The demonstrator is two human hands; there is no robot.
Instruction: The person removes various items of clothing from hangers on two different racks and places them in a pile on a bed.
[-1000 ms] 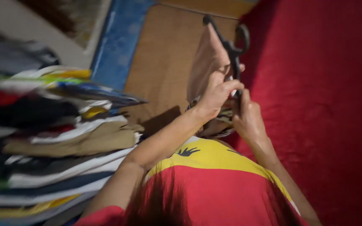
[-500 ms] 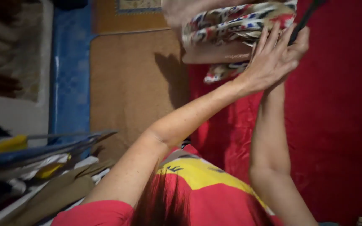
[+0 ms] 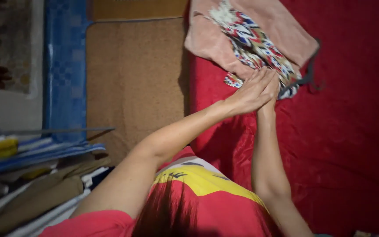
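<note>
Red cloth (image 3: pixel 338 145) covers the whole right side of the view, from 12 o'clock round to 6 o'clock, shiny and slightly creased. Left of it, a brown mat (image 3: pixel 134 79) fills the middle, bordered at 10 o'clock by a blue checked strip (image 3: pixel 64 66). At 8 o'clock sits a stack of folded clothes (image 3: pixel 31 175), with blue, yellow, white and tan layers showing edge-on. At 1 o'clock, a pink garment (image 3: pixel 281 26) lies crumpled on the red cloth, and a patterned fabric (image 3: pixel 253 41) in red, blue, white and black lies across it. A dark hanger (image 3: pixel 310 72) pokes out from the garment's right edge; its shape is blurred. Both arms reach up from 6 o'clock towards the bundle. The left hand (image 3: pixel 248 94) has its fingers stretched out flat and close together, their tips touching the patterned fabric's lower edge, gripping nothing. The right hand (image 3: pixel 272 93) is mostly hidden behind the left; whether its fingers hold the fabric cannot be told.
</note>
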